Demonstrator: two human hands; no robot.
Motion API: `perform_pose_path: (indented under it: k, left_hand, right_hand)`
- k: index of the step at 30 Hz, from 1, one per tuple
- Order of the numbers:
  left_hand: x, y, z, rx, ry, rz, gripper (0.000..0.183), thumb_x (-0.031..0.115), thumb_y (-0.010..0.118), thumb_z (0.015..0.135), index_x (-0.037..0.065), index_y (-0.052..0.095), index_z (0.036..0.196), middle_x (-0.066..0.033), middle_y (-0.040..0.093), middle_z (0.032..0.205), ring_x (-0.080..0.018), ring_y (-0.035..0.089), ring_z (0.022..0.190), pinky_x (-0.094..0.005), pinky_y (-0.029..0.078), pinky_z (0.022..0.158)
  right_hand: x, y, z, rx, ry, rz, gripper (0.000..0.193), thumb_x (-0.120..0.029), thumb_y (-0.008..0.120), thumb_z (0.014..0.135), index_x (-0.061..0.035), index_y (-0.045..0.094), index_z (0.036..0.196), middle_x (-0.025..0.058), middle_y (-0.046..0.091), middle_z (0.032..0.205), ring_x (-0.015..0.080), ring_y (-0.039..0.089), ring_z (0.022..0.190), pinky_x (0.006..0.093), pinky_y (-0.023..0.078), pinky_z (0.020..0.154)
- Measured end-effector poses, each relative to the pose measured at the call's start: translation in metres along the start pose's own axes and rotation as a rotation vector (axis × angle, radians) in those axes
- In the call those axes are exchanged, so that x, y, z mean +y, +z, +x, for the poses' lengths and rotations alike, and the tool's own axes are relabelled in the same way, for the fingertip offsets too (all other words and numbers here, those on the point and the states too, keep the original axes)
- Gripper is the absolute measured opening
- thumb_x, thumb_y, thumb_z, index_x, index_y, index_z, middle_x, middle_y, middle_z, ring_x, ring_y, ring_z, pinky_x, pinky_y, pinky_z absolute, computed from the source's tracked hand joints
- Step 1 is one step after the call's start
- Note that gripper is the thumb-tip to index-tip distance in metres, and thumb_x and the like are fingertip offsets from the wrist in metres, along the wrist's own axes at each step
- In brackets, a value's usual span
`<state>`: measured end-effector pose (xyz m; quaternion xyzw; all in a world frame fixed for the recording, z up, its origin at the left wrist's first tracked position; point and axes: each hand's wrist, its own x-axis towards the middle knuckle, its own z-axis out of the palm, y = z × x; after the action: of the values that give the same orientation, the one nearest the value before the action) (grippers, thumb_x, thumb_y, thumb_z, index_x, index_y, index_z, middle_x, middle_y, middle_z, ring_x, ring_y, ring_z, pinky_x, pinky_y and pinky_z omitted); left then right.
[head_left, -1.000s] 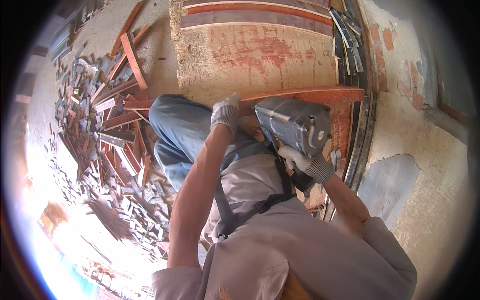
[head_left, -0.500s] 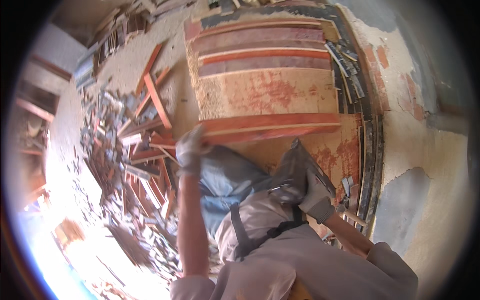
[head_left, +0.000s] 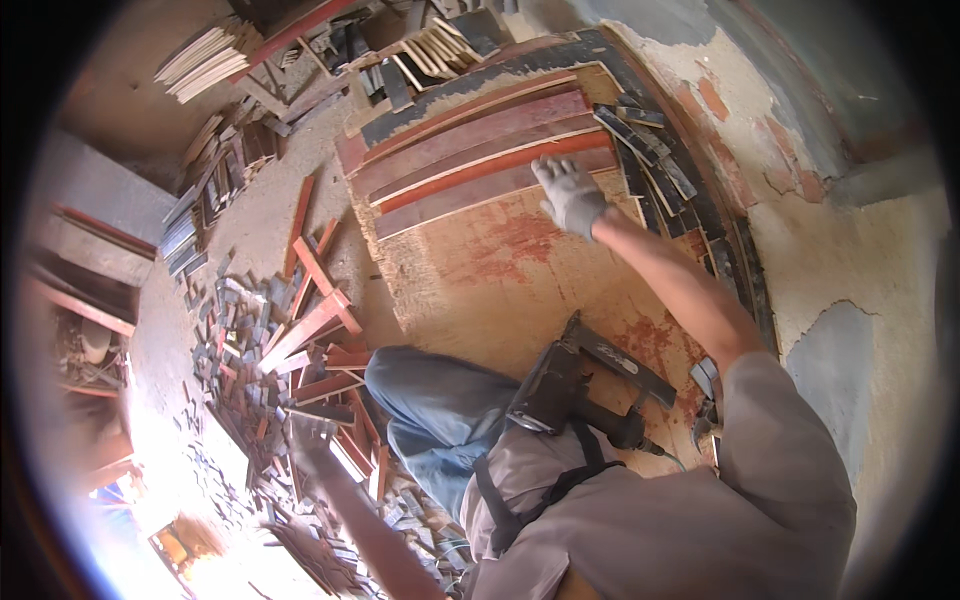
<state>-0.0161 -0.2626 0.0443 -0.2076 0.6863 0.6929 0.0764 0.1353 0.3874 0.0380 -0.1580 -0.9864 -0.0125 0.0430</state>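
My right hand (head_left: 568, 195), in a grey glove, stretches forward with fingers spread and rests on the red wooden strips (head_left: 470, 160) laid across the far end of a worn plywood board (head_left: 500, 270). A dark nail gun (head_left: 580, 385) lies unheld on the board beside my knee (head_left: 430, 400). My left arm reaches down to the left, where my left hand (head_left: 305, 445) is blurred among a heap of wood offcuts (head_left: 270, 370). Whether it grips anything is unclear.
Dark narrow strips (head_left: 665, 185) line the board's right edge along a peeling plaster wall (head_left: 840, 250). Stacks of pale and dark slats (head_left: 215, 60) stand at the back left. Red planks (head_left: 315, 320) lie loose on the dusty floor to the left.
My right hand let go of the nail gun and reached forward to the red strips. My left hand moved from my knee down into the offcuts. The view tilted up.
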Motion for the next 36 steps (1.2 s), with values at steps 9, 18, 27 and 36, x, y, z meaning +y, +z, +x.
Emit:
perform_pose_path:
  k: [9, 18, 27, 36]
  left_hand:
    - [-0.032, 0.093, -0.1, -0.1, -0.019, 0.133, 0.049, 0.038, 0.063, 0.101, -0.001, 0.06, 0.131, -0.0144, 0.066, 0.115, -0.0226, 0.066, 0.097, -0.0328, 0.054, 0.08]
    - [-0.018, 0.155, -0.119, -0.227, 0.173, 0.388, 0.047, 0.027, 0.068, 0.099, -0.002, 0.06, 0.135, -0.0129, 0.067, 0.121, -0.0219, 0.065, 0.106, -0.0347, 0.053, 0.092]
    - [-0.036, 0.228, -0.09, -0.409, 0.807, 1.134, 0.065, 0.029, 0.078, 0.083, 0.008, 0.057, 0.141, -0.0195, 0.056, 0.142, -0.0399, 0.051, 0.131, -0.0463, 0.043, 0.11]
    - [-0.058, 0.23, -0.065, -0.376, 0.784, 1.035, 0.036, 0.014, 0.072, 0.081, 0.015, 0.073, 0.116, -0.0115, 0.068, 0.124, -0.0351, 0.057, 0.121, -0.0443, 0.046, 0.106]
  right_hand:
    - [-0.016, 0.009, 0.011, -0.341, -0.086, -0.031, 0.05, -0.02, 0.072, 0.088, -0.0062, 0.055, 0.133, 0.0158, 0.062, 0.127, 0.0328, 0.06, 0.119, 0.0452, 0.048, 0.099]
    - [-0.02, 0.029, -0.023, -0.136, -0.176, 0.056, 0.033, -0.018, 0.074, 0.08, -0.0137, 0.063, 0.111, 0.009, 0.06, 0.105, 0.0309, 0.064, 0.095, 0.0482, 0.051, 0.08]
    - [-0.029, 0.037, -0.091, -0.123, -0.313, 0.334, 0.026, -0.028, 0.076, 0.083, -0.0132, 0.07, 0.103, 0.0106, 0.066, 0.109, 0.033, 0.064, 0.103, 0.0475, 0.052, 0.086]
    - [0.09, 0.029, -0.046, -0.045, 0.3, -0.255, 0.081, -0.045, 0.075, 0.087, -0.01, 0.041, 0.153, 0.0229, 0.05, 0.146, 0.0394, 0.045, 0.136, 0.0516, 0.038, 0.112]
